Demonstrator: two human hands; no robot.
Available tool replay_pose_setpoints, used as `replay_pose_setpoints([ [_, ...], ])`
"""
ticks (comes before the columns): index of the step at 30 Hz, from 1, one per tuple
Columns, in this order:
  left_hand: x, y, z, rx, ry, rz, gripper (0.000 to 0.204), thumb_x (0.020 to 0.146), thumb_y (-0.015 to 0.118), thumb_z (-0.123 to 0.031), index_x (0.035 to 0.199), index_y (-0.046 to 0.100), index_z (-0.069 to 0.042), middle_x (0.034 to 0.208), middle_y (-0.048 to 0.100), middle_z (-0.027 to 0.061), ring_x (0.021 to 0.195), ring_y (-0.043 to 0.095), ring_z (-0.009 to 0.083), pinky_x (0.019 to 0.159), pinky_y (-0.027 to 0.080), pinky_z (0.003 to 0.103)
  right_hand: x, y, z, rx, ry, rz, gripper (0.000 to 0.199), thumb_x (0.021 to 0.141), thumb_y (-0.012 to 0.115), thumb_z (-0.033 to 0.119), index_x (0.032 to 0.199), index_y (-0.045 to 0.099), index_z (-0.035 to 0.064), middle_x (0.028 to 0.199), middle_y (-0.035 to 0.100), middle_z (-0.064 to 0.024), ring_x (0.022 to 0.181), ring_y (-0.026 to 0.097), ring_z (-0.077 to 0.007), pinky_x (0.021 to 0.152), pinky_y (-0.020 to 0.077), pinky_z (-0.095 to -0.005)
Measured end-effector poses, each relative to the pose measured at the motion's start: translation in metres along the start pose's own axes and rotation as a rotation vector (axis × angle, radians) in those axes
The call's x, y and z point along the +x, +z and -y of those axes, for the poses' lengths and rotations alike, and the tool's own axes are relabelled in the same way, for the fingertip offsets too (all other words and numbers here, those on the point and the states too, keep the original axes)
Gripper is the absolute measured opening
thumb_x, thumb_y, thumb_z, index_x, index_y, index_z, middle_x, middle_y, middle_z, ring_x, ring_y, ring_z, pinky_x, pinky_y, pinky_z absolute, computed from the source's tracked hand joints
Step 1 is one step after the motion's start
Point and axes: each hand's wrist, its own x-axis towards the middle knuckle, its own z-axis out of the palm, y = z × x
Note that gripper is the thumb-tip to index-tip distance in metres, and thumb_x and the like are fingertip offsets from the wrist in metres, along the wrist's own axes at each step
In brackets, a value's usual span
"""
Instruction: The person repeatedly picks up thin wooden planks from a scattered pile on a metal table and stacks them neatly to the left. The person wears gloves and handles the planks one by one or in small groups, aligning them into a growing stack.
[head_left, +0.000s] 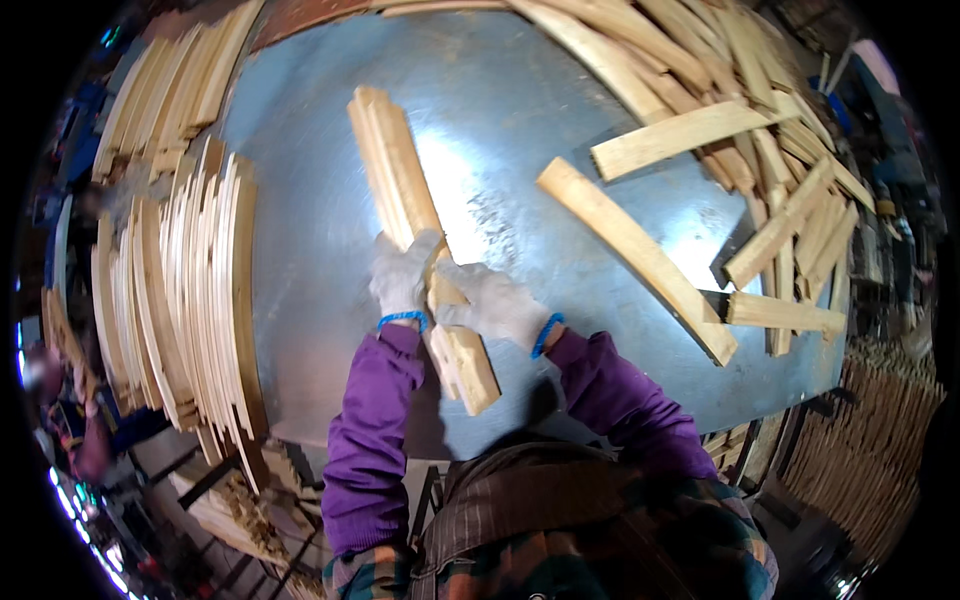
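A small bundle of wooden slats [392, 165] lies lengthwise over the middle of the metal tabletop [310, 300], its near end close to my body. My left hand [402, 275], in a pale glove with a blue cuff, is closed around the bundle's left side. From the right, my gloved right hand [495, 303] grips the same slats just beside it, fingers over the top. Both thumbs' undersides are hidden. To the right of the bundle, a single slat [640, 262] rests slantwise on the metal, apart from my hands.
Neatly stacked slats [190, 290] line the table's left edge, with another stack [175, 95] farther back. A jumbled heap of slats [740, 90] covers the far right, some jutting toward the middle. Many thin strips [850, 450] stand below, beyond the right edge.
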Motion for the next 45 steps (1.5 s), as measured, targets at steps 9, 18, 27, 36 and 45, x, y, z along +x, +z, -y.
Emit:
replay_pose_setpoints([
  [9,-0.041,0.004,-0.013,-0.098,-0.014,-0.088,0.046,0.08,0.083,-0.032,0.112,0.069,0.0,0.094,0.075,0.0186,0.085,0.072,0.0316,0.079,0.056,0.044,-0.128,-0.116,-0.157,-0.574,0.484,-0.243,0.081,0.09,0.073,0.05,0.156,0.042,0.0134,0.13,0.065,-0.0204,0.11,0.066,-0.0333,0.097,0.0519,-0.0434],
  [18,-0.076,-0.01,-0.006,-0.178,-0.059,0.103,0.068,0.083,0.08,-0.054,0.132,0.066,-0.009,0.109,0.076,0.0176,0.094,0.074,0.0311,0.082,0.058,0.045,0.016,-0.032,-0.075,0.39,-0.274,-0.555,0.056,0.099,0.061,0.048,0.127,0.064,-0.0004,0.115,0.071,-0.022,0.101,0.071,-0.0312,0.087,0.0547,-0.0384],
  [27,-0.088,0.013,-0.025,0.135,-0.075,-0.027,0.099,0.076,0.085,-0.034,0.149,0.032,0.008,0.134,0.058,0.0343,0.119,0.063,0.0469,0.1,0.051,0.052,-0.001,-0.11,-0.145,0.52,-0.012,-0.682,0.048,0.097,0.064,0.052,0.092,0.071,0.0048,0.076,0.064,-0.0063,0.066,0.063,-0.018,0.059,0.0507,-0.0347],
  [36,-0.097,0.026,-0.048,0.289,-0.116,-0.067,0.096,0.078,0.086,-0.036,0.147,0.033,0.002,0.121,0.064,0.0302,0.108,0.068,0.0457,0.089,0.056,0.054,-0.016,-0.219,-0.287,0.979,-0.022,-1.163,0.031,0.096,0.072,0.015,0.123,0.066,-0.0002,0.116,0.066,-0.0109,0.103,0.066,-0.0235,0.078,0.0587,-0.0371],
  [45,-0.092,0.011,-0.029,0.181,-0.1,-0.063,0.088,0.075,0.087,-0.034,0.139,0.038,0.001,0.121,0.065,0.0315,0.11,0.067,0.0472,0.092,0.055,0.054,-0.136,-0.081,-0.097,0.842,0.018,-0.55,0.027,0.093,0.069,0.011,0.115,0.064,-0.0036,0.088,0.066,-0.0068,0.069,0.068,-0.0164,0.053,0.0557,-0.0298],
])
